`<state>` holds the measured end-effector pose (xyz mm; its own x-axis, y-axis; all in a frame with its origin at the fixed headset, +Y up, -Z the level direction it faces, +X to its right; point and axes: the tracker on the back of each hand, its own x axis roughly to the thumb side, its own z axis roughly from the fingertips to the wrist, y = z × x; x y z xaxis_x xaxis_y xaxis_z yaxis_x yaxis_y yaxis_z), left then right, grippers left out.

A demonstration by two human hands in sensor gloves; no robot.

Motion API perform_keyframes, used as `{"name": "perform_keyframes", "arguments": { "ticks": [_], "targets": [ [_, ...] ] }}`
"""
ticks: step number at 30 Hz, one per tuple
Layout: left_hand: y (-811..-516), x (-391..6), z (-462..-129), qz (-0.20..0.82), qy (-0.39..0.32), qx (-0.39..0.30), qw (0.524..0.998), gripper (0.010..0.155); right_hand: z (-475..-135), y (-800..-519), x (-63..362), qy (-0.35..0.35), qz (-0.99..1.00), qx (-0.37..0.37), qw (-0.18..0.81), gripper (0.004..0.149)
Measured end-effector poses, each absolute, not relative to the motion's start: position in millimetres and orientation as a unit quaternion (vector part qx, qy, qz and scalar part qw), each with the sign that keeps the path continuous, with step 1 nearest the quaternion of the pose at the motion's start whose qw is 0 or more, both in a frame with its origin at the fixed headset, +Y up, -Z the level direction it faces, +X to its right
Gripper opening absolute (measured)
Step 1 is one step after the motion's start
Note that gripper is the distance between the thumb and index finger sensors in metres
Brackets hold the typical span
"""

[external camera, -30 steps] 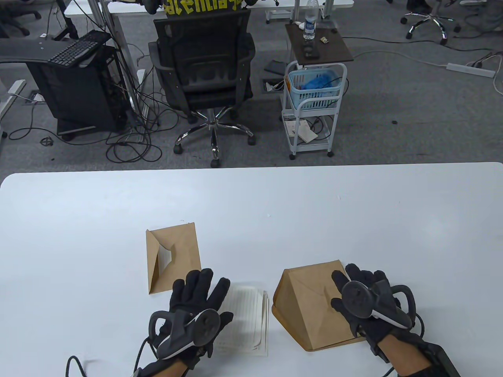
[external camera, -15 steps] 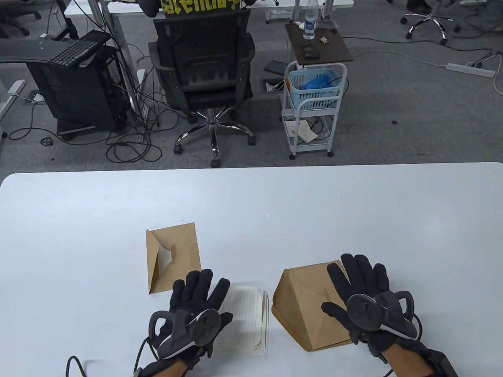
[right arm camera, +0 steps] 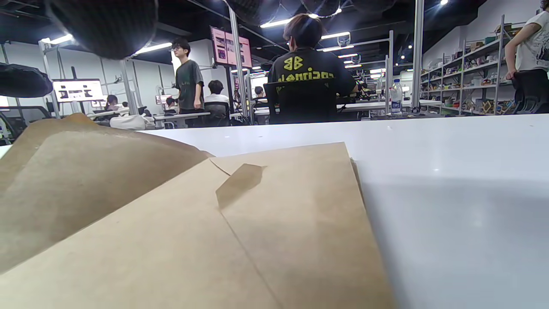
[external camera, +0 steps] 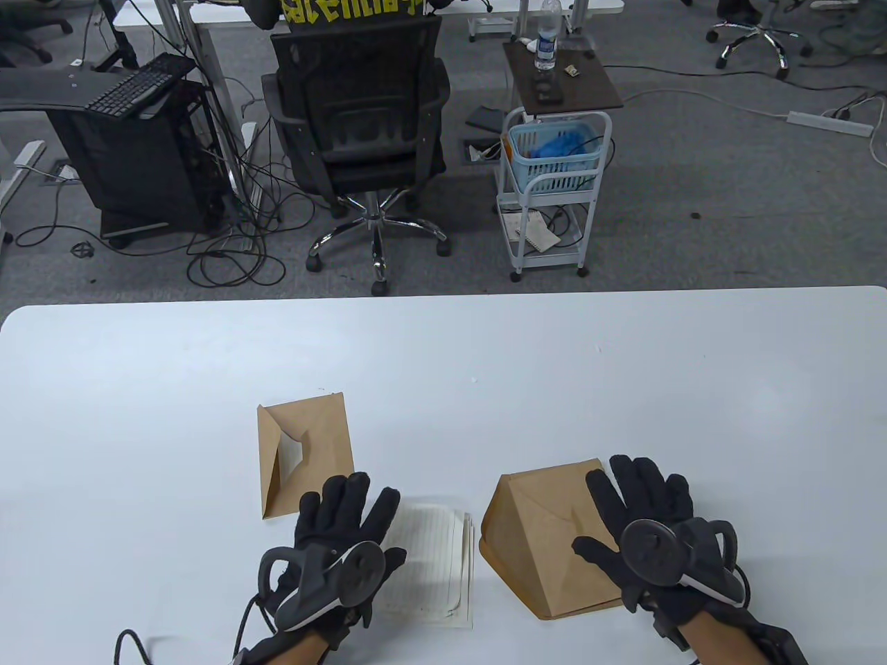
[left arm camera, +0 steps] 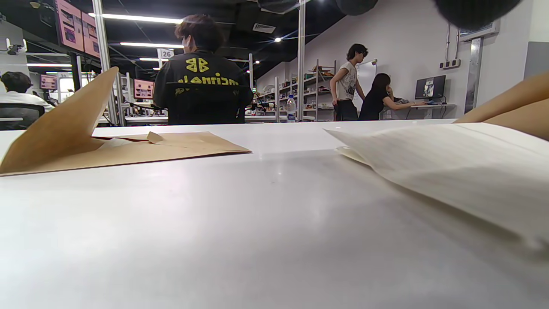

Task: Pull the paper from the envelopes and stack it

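A small stack of lined white paper [external camera: 436,561] lies near the table's front edge; it also shows in the left wrist view [left arm camera: 450,167]. My left hand [external camera: 346,516] lies flat with fingers spread on the stack's left part. A brown envelope [external camera: 301,460] with its flap up lies just left of it, also in the left wrist view [left arm camera: 128,148]. A second brown envelope [external camera: 547,533] with raised flap lies to the right, also in the right wrist view [right arm camera: 257,231]. My right hand [external camera: 637,506] rests flat and open on its right edge.
The white table [external camera: 443,360] stretches far beyond the envelopes. Beyond its far edge stand an office chair [external camera: 360,131] and a white cart with a blue basket [external camera: 554,159].
My right hand uncurled its fingers and spread flat on the right envelope, shifting slightly. My left hand slid a little to the left on the paper. Envelopes and paper stayed put.
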<state>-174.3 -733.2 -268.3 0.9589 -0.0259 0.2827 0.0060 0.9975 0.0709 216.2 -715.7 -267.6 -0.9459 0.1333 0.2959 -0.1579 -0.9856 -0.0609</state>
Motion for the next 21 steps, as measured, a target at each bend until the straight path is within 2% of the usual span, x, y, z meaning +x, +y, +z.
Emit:
{"name": "perform_keyframes", "arguments": {
  "ticks": [11, 16, 21],
  "targets": [
    [-728, -206, -291, 0.003, -0.066, 0.021, 0.998, 0.077, -265, -714, 215, -0.045, 0.984, 0.155, 0.079, 0.083],
    [-716, -243, -315, 0.001, 0.007, 0.025, 1.0, 0.079, -264, -714, 214, -0.045, 0.983, 0.159, 0.077, 0.083],
    [-717, -284, -340, 0.013, 0.108, 0.001, 0.994, 0.089, -263, -715, 212, -0.042, 0.983, 0.162, 0.075, 0.083]
  ]
}}
